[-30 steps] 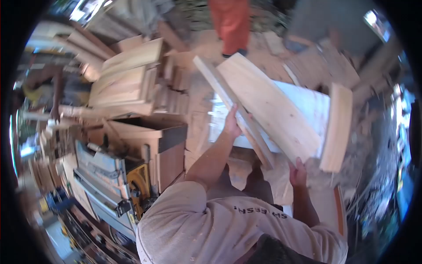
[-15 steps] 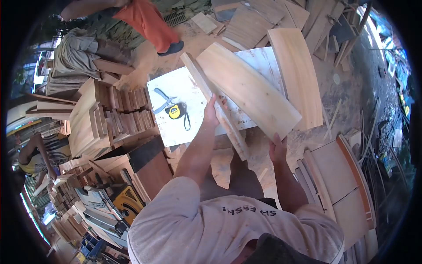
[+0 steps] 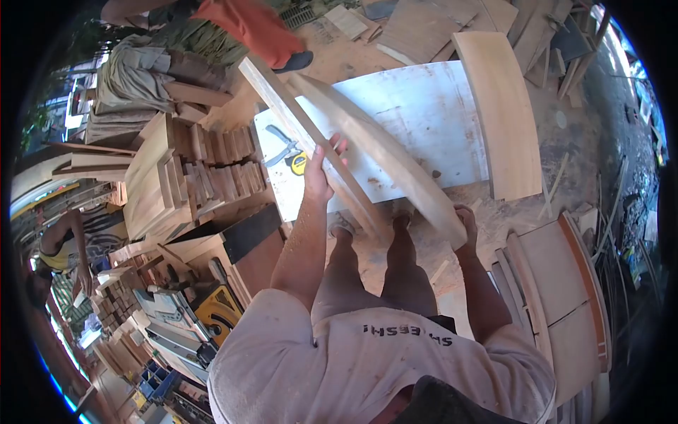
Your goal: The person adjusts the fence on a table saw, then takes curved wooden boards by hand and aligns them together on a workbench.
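Observation:
My left hand point(image 3: 321, 173) is closed around a long wooden board point(image 3: 311, 141), held edge-up and slanting over the white panel. In my right hand point(image 3: 465, 227) is the near end of a second wooden board point(image 3: 385, 148), also tipped so that its edge faces up. The two boards lie side by side with a gap between them. A yellow tape measure point(image 3: 299, 164) and a grey hand tool point(image 3: 282, 145) rest on the white panel point(image 3: 424, 92), partly covered by the first board. A third, wide board point(image 3: 500, 116) lies across the panel's right end.
Stacked wood pieces point(image 3: 219, 159) stand to the left, near a yellow-and-grey power saw point(image 3: 215, 311). Curved panels point(image 3: 565, 304) lean at right. One person in orange shorts point(image 3: 251, 28) stands ahead; another person point(image 3: 85, 237) is at far left. Scrap boards point(image 3: 424, 28) lie beyond.
The right-hand board has turned from showing its broad face to showing its edge. The left-hand board has shifted left and now partly covers the tape measure. The view has shifted slightly.

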`<state>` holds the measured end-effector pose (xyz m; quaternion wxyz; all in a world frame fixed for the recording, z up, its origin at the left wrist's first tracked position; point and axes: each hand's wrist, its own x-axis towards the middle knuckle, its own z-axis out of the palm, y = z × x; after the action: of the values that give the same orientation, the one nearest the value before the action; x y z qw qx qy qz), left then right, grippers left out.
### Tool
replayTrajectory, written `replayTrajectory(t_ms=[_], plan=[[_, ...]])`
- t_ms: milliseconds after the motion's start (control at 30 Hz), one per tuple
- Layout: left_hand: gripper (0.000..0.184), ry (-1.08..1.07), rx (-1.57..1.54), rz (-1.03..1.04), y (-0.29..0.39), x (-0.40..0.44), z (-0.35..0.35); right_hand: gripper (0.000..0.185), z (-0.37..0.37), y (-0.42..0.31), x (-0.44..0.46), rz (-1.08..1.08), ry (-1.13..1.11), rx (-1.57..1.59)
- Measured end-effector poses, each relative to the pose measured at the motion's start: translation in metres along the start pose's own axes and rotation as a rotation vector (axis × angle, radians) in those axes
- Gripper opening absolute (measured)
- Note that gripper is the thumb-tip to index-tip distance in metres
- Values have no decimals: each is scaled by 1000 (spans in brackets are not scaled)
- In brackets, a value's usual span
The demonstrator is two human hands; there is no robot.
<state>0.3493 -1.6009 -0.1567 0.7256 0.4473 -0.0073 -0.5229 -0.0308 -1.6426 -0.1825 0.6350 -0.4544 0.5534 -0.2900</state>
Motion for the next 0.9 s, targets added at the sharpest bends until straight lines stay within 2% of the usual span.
replayTrajectory(t_ms=[33,67,167,233,300,367,400,433,500,567,633,700,733,800,867,900], plan=[[50,11,2,2,6,-4,-5,28,5,-1,0,227,28,406],[50,79,19,-31,11,-7,-11,28,8,-2,0,235,21,405],[50,189,71,-103,11,-15,-40,28,12,-15,-6,-797,-302,-991],[48,246,122,-201,7,-15,-51,30,15,-7,-8,-792,-320,-1008],[46,259,91,-188,-3,-13,-58,31,15,3,-6,-788,-330,-1028],[45,287,-20,-188,-20,-3,-65,36,11,17,4,-914,-346,-1049],[46,239,-56,-173,-30,8,-65,36,7,22,6,-909,-343,-1050],[46,248,-20,-209,-33,18,-55,38,3,27,10,-911,-344,-1138],[43,214,71,-212,-42,49,-29,41,-5,37,18,-908,-346,-1230],[42,168,272,-273,-52,76,-5,44,-16,45,22,-849,-250,-1311],[43,88,293,-268,-71,91,-2,44,-19,35,32,-853,-203,-1373],[48,220,600,-230,-91,100,-13,44,-21,29,42,-857,-160,-1428],[54,325,765,-198,-74,73,17,44,-23,29,47,-858,-162,-1423],[55,315,850,-152,-78,52,12,45,-25,30,52,-860,-160,-1416],[57,373,898,-33,-99,50,-5,49,-25,29,56,-775,-358,-1443],[57,368,899,-39,-111,52,-16,49,-22,21,53,-767,-356,-1445]])
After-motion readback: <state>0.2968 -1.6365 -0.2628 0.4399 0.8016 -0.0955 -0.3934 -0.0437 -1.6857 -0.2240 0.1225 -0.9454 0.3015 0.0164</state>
